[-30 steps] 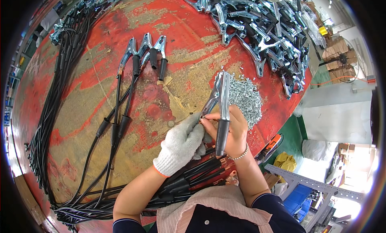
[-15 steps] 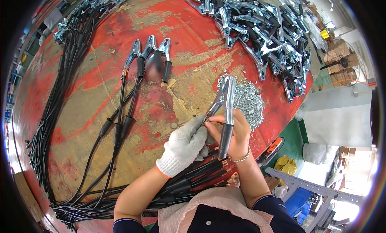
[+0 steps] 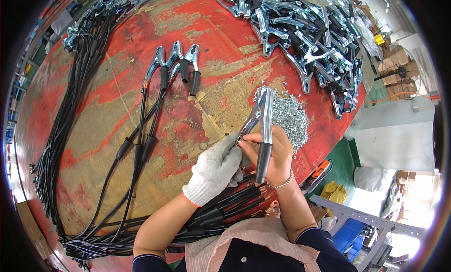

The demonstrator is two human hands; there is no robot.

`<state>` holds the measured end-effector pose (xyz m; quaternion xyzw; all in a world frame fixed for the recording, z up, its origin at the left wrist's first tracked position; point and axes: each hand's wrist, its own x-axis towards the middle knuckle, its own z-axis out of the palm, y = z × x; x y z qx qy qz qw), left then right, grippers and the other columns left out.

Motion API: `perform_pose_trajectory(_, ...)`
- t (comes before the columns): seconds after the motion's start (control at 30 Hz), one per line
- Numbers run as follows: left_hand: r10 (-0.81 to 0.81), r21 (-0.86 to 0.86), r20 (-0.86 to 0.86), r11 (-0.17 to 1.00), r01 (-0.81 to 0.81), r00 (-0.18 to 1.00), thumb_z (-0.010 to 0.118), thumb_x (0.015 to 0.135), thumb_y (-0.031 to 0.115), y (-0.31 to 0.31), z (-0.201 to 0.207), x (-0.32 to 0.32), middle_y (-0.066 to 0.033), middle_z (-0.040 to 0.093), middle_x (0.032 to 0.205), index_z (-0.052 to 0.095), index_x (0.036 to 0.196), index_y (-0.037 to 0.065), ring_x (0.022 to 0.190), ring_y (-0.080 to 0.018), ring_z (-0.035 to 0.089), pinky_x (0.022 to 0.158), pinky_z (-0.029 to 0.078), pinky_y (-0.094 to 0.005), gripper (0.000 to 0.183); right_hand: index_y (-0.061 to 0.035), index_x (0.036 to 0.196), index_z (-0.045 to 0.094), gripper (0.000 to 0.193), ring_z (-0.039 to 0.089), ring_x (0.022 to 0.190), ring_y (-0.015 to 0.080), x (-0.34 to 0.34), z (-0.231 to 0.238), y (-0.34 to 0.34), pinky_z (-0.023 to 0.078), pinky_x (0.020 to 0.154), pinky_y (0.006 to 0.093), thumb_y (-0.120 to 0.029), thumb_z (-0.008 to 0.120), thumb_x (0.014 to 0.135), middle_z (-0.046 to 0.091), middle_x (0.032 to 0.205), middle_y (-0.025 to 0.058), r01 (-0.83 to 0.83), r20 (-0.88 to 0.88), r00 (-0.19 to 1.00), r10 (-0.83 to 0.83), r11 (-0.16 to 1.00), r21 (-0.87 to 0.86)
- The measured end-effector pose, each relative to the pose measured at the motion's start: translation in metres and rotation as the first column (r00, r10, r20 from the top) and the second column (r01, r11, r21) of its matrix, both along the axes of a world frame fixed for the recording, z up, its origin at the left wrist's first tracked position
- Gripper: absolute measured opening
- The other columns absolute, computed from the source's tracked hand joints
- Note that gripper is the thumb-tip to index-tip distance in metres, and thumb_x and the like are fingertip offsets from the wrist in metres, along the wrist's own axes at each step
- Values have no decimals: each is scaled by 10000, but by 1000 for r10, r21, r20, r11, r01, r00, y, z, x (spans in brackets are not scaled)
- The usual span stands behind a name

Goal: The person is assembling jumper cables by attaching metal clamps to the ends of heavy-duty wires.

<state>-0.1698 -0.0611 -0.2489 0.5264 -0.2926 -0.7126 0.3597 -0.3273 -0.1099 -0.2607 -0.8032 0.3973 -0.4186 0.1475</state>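
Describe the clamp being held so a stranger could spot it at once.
On the worn red table, find the heap of small metal pieces. At its near left side, the gloved left hand and bare right hand hold a silver clamp with a black grip, the only one in hand.

Red table [image 3: 94, 131] carries piled clamps [image 3: 310, 42], metal bits [image 3: 289, 119], black cables [image 3: 69, 110].
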Motion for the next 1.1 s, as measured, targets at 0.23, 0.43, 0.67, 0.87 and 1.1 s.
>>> perform_pose_trajectory(0.23, -19, 16, -124, 1000, 21, 992, 470, 1005, 215, -1, -5, 1, -37, 602, 740, 499, 1306, 3, 521, -82, 557, 432, 410, -207, 369, -82, 833, 714, 173, 630, 707, 230, -3, -10, -3, 499, 607, 320, -24, 797, 693, 646, 753, 63, -27, 78, 997, 20, 995, 98)
perform_pose_trajectory(0.43, 36, 22, -205, 999, -32, 978, 456, 1020, 253, -3, -11, 5, -113, 663, 796, 493, 1326, -5, 493, -106, 565, 395, 358, -210, 402, -93, 840, 704, 167, 645, 768, 232, -41, -21, -9, 512, 657, 329, -34, 776, 701, 672, 807, 52, 153, -2, 988, -153, 986, 71)
perform_pose_trajectory(0.67, 13, -136, -80, 990, -23, 997, 449, 1006, 195, 5, 2, 0, -84, 643, 807, 503, 1290, -21, 553, -85, 549, 477, 419, -208, 361, -55, 1198, 618, 271, 619, 1003, 193, -31, -24, 11, 481, 901, 355, -191, 573, 967, 654, 1117, 75, -496, 760, 562, -327, 602, 626)
perform_pose_trajectory(0.87, 171, -506, 256, 863, -19, 952, 461, 987, 145, 10, -19, -22, -69, 616, 791, 347, 1443, 46, 557, -94, 528, 490, 414, -218, 479, 0, 1241, 561, 444, 602, 1098, 219, 0, -50, 10, 475, 973, 377, -369, 408, 1045, 646, 1155, 105, -928, 785, 93, -612, 231, 291)
perform_pose_trajectory(1.1, 144, -204, 114, 972, -119, 983, 582, 966, 285, 8, -23, 0, -39, 588, 723, 545, 1200, 48, 424, -61, 408, 373, 246, -214, 336, 31, 1249, 538, 449, 592, 1117, 257, -70, -27, 33, 461, 1031, 391, -351, 442, 1034, 615, 1185, 153, -871, 742, -48, -669, 392, 296)
